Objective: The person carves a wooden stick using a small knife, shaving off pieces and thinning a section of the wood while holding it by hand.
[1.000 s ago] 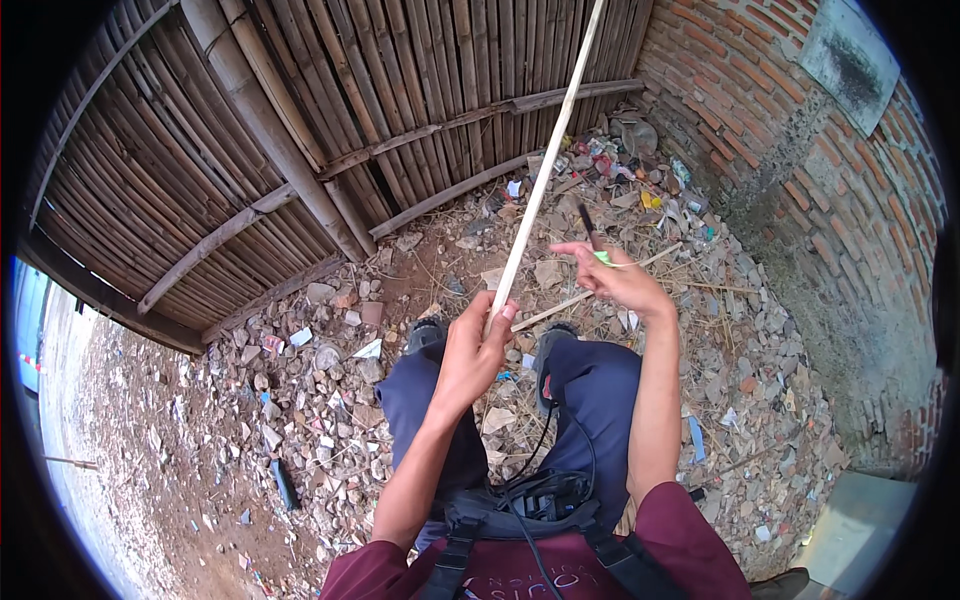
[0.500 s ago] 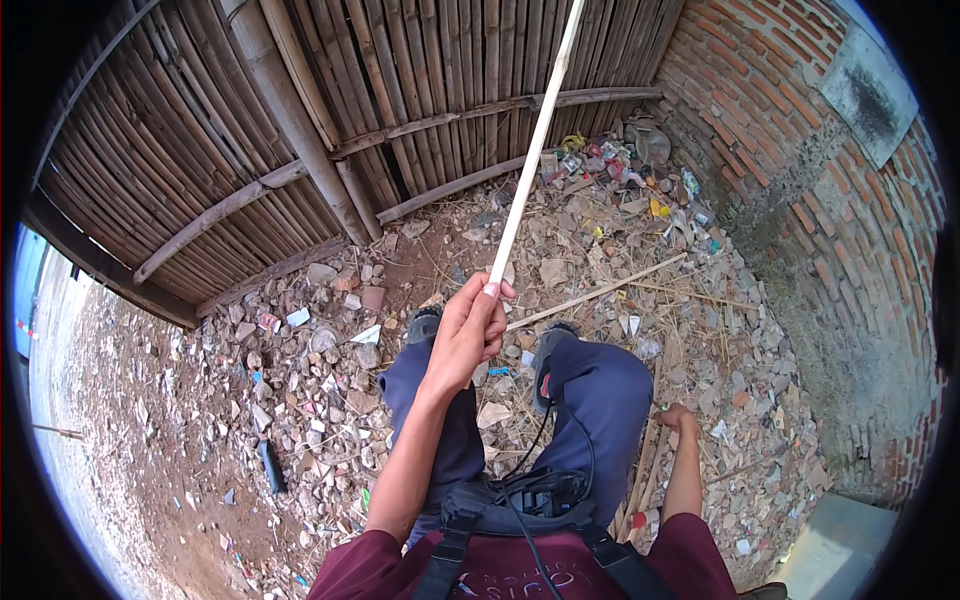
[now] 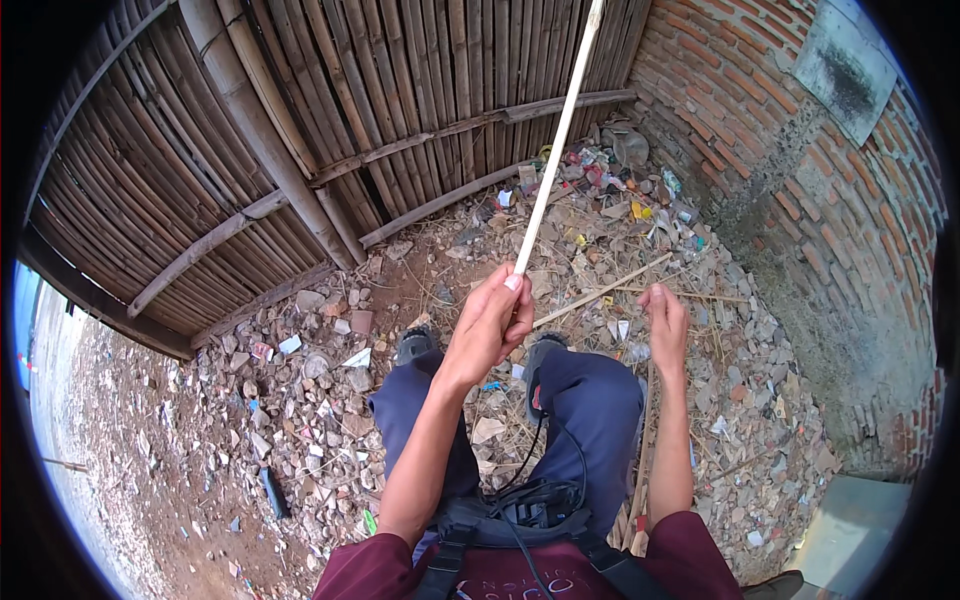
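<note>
My left hand [image 3: 492, 322] is closed round the lower end of a long pale bamboo strip [image 3: 562, 145], which slants up and away past the top of the view. Off to the right, my right hand [image 3: 667, 322] is raised over the ground beside my knee. Its fingers are drawn together, and whatever they may hold is too small to make out. Behind that hand a thin stick [image 3: 700, 296] lies on the rubble, and another split stick [image 3: 605, 288] rests on the ground between the two hands.
A bamboo slat wall [image 3: 420, 90] stands ahead, meeting a brick wall [image 3: 800, 200] on the right. Stony rubble and litter [image 3: 590, 165] cover the ground. More strips [image 3: 645, 455] lie beside my right leg. A dark bottle-like object [image 3: 272, 492] is at the left.
My right hand has come up and forward from low beside my right leg. The left hand still grips the bamboo strip, now slightly further right. The view has turned a little.
</note>
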The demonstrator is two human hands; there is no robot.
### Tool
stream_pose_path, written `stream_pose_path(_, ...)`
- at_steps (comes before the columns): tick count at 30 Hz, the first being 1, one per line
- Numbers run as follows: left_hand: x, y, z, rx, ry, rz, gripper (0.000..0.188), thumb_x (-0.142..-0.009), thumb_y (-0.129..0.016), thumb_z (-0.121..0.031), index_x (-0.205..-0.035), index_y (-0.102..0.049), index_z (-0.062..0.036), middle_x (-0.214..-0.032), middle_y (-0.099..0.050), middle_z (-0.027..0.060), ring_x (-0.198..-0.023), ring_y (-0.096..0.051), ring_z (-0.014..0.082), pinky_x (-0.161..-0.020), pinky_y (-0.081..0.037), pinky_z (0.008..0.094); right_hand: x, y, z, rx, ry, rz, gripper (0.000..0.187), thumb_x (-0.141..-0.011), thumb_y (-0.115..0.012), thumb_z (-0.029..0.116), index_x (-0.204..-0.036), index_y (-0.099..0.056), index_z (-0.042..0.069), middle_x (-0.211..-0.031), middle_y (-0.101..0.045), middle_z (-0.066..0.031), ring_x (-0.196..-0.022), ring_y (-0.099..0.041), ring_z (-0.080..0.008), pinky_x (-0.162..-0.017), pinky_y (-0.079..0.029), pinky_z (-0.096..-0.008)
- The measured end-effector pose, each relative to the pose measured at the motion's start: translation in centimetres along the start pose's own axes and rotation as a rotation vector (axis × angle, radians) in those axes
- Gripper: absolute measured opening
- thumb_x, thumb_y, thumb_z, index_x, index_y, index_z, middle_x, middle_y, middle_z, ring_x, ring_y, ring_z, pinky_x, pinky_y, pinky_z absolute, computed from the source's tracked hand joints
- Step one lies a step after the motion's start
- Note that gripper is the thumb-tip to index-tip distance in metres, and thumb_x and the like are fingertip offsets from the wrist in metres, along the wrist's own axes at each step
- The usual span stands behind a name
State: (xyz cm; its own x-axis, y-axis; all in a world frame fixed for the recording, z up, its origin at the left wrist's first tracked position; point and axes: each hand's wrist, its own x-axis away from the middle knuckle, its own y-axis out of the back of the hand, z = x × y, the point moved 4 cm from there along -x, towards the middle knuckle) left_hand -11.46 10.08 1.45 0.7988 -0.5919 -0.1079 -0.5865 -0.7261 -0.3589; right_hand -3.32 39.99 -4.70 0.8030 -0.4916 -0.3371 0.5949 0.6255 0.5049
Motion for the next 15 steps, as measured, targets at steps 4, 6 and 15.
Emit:
stream_pose_path(4, 0.1, 0.9, 2.1, 0.098, 0.006, 0.042, 0.035, -0.119, -0.038, -0.04, -0.1, -0.046, -0.0119, -0.062, -0.036, -0.0029, -0.041, -0.025, 0.006, -0.038, -0.023, 0.0243, -0.8, -2.8, 8.6, -0.167, 0.195, 0.091, 0.044, -0.115, -0.052, 0.036, -0.094, -0.068, 0.0, -0.071, -0.06, -0.0056, -0.062, -0.053, -0.0145, -0.061, -0.04, -0.0334)
stream_pose_path(6, 0.4, 1.4, 2.3, 0.067, -0.011, -0.032, 0.034, -0.12, -0.04, -0.04, -0.101, -0.046, -0.0123, -0.062, -0.036, -0.0032, -0.043, -0.025, 0.0052, -0.038, -0.022, 0.024, -1.0, -4.8, 11.1, -0.199, 0.294, 0.098, 0.043, -0.114, -0.053, 0.036, -0.095, -0.068, 0.0, -0.073, -0.063, -0.0072, -0.062, -0.057, -0.0166, -0.06, -0.041, -0.0338)
stream_pose_path(15, 1.1, 3.2, 3.2, -0.181, -0.022, -0.153, 0.02, -0.114, -0.055, -0.026, -0.107, -0.054, -0.007, -0.07, -0.045, -0.006, -0.062, -0.039, 0.0038, -0.055, -0.034, 0.0262, 0.1, -9.9, 13.8, -0.021, 0.471, 0.281, 0.038, -0.109, -0.064, 0.038, -0.098, -0.066, 0.001, -0.074, -0.066, -0.0157, -0.064, -0.068, -0.0353, -0.059, -0.049, -0.044)
